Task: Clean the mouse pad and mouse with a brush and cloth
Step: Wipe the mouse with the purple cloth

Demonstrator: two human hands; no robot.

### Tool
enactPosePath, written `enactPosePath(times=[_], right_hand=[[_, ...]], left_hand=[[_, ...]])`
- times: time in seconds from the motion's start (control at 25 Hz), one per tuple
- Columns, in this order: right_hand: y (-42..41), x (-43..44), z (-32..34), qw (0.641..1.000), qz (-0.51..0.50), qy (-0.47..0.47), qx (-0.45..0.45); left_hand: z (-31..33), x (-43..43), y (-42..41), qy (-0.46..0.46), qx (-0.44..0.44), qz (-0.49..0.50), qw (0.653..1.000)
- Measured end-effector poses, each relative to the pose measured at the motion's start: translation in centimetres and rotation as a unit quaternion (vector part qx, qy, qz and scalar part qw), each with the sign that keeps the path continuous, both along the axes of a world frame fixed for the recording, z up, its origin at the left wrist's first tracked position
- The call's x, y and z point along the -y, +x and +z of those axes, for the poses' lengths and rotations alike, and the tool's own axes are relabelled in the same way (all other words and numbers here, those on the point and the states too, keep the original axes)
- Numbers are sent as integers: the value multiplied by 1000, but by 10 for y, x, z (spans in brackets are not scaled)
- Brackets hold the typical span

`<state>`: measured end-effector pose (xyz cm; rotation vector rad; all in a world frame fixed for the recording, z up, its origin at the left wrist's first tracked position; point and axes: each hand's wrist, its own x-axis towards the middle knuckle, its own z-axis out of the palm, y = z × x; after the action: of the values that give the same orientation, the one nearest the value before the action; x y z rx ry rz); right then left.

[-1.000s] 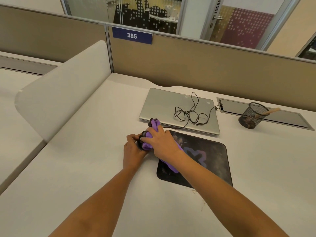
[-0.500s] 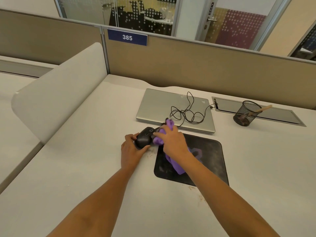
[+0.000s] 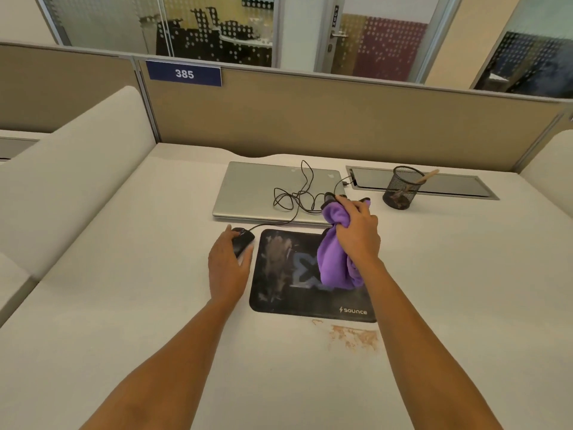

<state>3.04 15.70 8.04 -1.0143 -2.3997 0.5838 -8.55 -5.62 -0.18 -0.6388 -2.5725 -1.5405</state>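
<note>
A black mouse pad (image 3: 297,293) with brown dirt smears lies on the desk in front of me. Left of it sits the black wired mouse (image 3: 243,242), and my left hand (image 3: 228,268) rests over its near side with fingers relaxed. My right hand (image 3: 358,234) grips a bunched purple cloth (image 3: 336,265) above the pad's right half; the cloth hangs down onto the pad. The brush (image 3: 426,178), with a wooden handle, stands in a black mesh cup (image 3: 401,189) at the back right.
A shut silver laptop (image 3: 257,190) lies behind the pad with the mouse cable (image 3: 291,197) coiled on it. Brown crumbs (image 3: 353,336) lie on the desk near the pad's front edge. A cable hatch (image 3: 449,186) and beige partitions bound the desk.
My right hand has lifted the cloth off the mouse and moved right, over the pad. The left hand stays at the mouse, which now sits left of the pad.
</note>
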Motion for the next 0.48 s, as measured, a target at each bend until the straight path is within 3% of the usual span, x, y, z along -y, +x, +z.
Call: enactPosePath(times=[0.28,0.48], right_hand=[[72,-53,6,990,-66,16,125],[129,-88,8,964,-107,15,245]], left_hand=[[-3,-25,32,-68,-18,-24,997],[-7,-37,54,-83,-4,-29,996]])
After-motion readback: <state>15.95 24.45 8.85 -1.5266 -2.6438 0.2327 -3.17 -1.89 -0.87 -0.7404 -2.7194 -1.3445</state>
